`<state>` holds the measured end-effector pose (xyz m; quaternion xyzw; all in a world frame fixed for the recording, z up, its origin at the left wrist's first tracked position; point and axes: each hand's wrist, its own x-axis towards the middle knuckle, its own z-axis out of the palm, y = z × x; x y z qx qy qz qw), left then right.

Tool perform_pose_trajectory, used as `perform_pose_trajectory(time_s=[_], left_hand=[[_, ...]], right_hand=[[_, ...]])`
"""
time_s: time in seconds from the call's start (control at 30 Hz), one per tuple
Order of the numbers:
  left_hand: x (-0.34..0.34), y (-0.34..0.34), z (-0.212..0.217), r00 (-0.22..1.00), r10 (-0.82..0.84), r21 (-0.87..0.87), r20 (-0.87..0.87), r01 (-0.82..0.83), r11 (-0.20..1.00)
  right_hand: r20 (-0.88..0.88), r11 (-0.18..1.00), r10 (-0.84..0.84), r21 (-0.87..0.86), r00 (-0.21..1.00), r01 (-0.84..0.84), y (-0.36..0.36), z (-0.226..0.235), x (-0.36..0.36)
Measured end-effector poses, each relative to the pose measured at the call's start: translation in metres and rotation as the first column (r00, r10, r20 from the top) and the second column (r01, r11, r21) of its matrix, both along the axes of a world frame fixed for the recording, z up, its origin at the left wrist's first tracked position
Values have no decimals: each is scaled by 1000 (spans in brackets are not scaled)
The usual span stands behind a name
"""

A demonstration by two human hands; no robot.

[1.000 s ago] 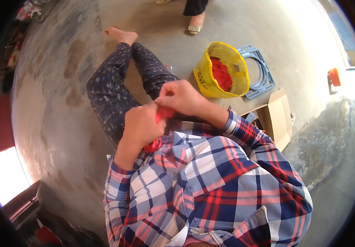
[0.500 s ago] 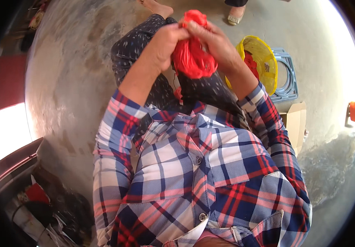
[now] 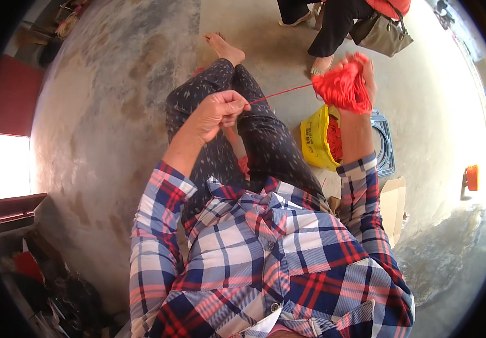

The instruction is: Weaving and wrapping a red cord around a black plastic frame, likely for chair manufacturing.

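A bundle of red cord (image 3: pixel 341 87) is gripped in my right hand (image 3: pixel 367 79), raised above the yellow bucket-like container at the right. One strand of red cord (image 3: pixel 279 93) runs taut from the bundle toward the left. My left hand (image 3: pixel 221 112) pinches the end of that strand between thumb and fingers, over my dark patterned trousers. More red material (image 3: pixel 244 165) shows between my legs, partly hidden.
The yellow container (image 3: pixel 314 141) holds more red cord, with a blue-grey plastic frame (image 3: pixel 387 141) beside it. Nearer me lies a cardboard piece (image 3: pixel 392 208). Another person (image 3: pixel 339 22) sits ahead with a handbag (image 3: pixel 383 35). An orange object (image 3: pixel 472 177) stands at far right.
My hands have moved apart. The right one carried the red bundle to the right, and a strand now stretches to my left hand, which moved lower. More of the other person shows.
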<state>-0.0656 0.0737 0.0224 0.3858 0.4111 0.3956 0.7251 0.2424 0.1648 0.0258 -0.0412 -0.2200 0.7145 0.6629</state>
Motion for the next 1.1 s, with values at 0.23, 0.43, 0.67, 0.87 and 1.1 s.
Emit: perform_pose_trajectory(time_s=[0.23,0.43,0.67,0.87,1.1], left_hand=[[-43,-5,21,830,80,134,-553,-6,991],[-77,-22,15,890,138,17,-435,-146,989],[-67,-26,12,900,165,25,-404,-169,985],[-48,-21,15,902,158,20,-402,-164,986],[-37,-17,15,941,162,-5,-297,-171,985]], right_hand=[[-75,948,-69,-315,995,42,-22,-67,23],[-36,922,-74,-384,997,55,-37,-66,24],[221,886,88,-462,971,24,-70,-35,-14],[485,773,634,-382,602,-507,-130,-46,-75],[956,949,216,-157,200,-274,-136,-26,-66]])
